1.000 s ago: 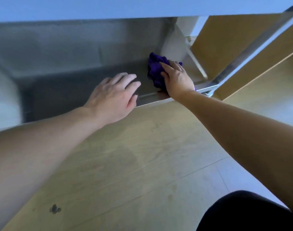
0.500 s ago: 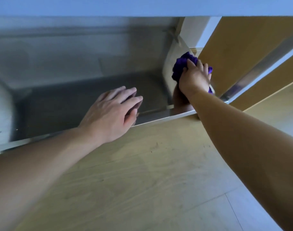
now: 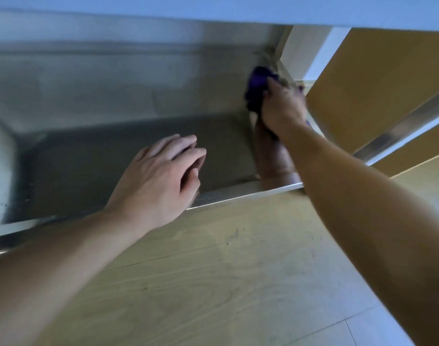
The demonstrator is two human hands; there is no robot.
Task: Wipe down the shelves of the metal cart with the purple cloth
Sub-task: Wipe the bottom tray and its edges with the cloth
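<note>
The right hand (image 3: 282,108), clamped on the cloth (image 3: 257,88), rubs the shelf's (image 3: 221,143) right side wall; the left hand (image 3: 161,181) rests loose on its rim; remaining shelves unseen.

Both forearms are bare, each hand (image 3: 161,178) without rings, gloves or sleeves.

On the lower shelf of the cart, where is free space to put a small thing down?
The lower shelf is bare from its left end to the left hand resting on its front edge, and behind that hand to the back wall. The right corner is crowded: the right hand presses the purple cloth there.
</note>
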